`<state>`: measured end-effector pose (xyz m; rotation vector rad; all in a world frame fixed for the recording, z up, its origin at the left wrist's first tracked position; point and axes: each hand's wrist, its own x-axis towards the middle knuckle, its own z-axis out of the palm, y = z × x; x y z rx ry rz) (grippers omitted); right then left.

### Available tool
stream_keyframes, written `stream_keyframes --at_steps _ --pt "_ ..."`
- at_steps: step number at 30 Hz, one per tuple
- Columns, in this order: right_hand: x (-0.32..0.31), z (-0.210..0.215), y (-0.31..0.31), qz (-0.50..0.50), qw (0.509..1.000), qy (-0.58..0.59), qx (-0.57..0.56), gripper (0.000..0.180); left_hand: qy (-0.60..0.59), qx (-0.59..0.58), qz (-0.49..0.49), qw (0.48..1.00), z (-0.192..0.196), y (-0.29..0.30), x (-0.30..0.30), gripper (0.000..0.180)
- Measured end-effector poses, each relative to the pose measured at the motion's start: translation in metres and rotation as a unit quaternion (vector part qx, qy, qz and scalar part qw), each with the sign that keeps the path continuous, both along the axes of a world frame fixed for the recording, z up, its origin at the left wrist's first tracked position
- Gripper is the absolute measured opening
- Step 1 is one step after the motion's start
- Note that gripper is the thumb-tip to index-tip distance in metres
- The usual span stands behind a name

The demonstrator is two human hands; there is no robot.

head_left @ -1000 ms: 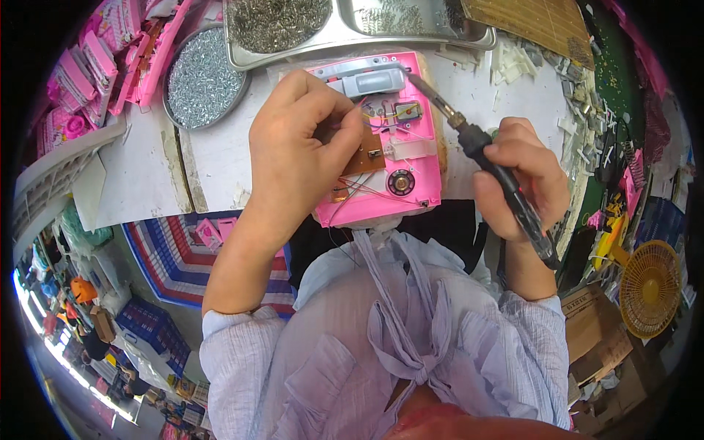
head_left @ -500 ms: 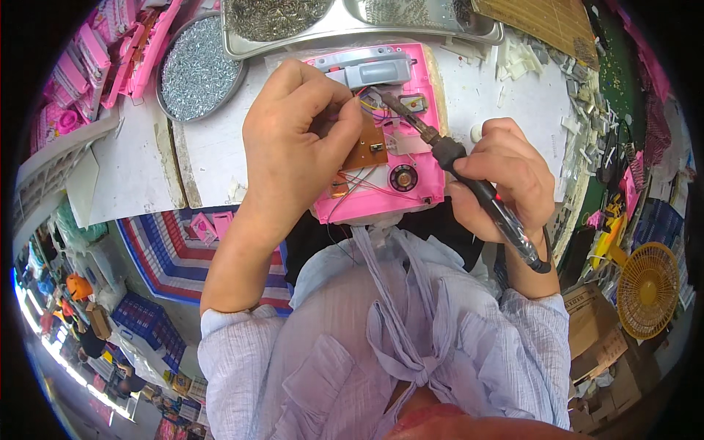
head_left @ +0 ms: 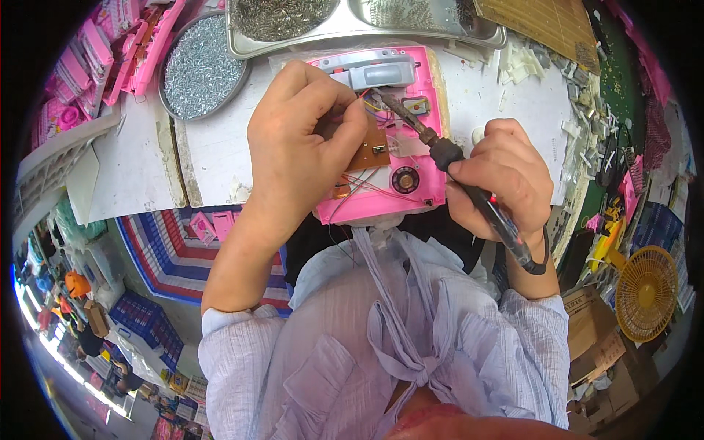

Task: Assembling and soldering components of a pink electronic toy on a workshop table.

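In front of me on the table lies a pink plastic housing (head_left: 352, 210) with a grey part (head_left: 381, 74) at its far end. A round speaker (head_left: 405, 180), thin wires and a brown circuit board (head_left: 372, 152) are in it. My right hand (head_left: 502, 180) grips a soldering iron (head_left: 447, 153) by its black handle; the tip points at wires near the grey part. My left hand (head_left: 304, 136) is pinched over the board's left side. Its fingertips are closed, and what lies between them is hidden behind the hand.
A round bowl of screws (head_left: 202, 70) stands at the left. At the back, a metal tray (head_left: 352, 28) holds small metal parts. Pink housings (head_left: 95, 55) pile up at far left. White plastic bits (head_left: 524, 62) and cardboard (head_left: 546, 26) lie at the right; a yellow fan (head_left: 647, 293) stands beyond.
The view has shifted slightly. Both hands keep nearly the same pose, and the iron's tip stays close to the wires by the grey part.
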<state>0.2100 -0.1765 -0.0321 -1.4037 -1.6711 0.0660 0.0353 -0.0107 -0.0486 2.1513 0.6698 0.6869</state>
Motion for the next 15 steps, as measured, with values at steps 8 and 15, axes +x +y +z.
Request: stream_keyframes --at_steps 8,15 --pt "0.0078 -0.0002 -0.0046 0.021 0.999 -0.045 -0.007 0.042 -0.029 0.028 0.004 0.999 -0.0018 -0.0001 0.0034 0.008" --pt "0.0089 0.0035 -0.0083 0.016 1.0 0.007 -0.004 0.037 -0.035 0.035 0.006 0.999 -0.0014 -0.0013 0.0047 0.01"
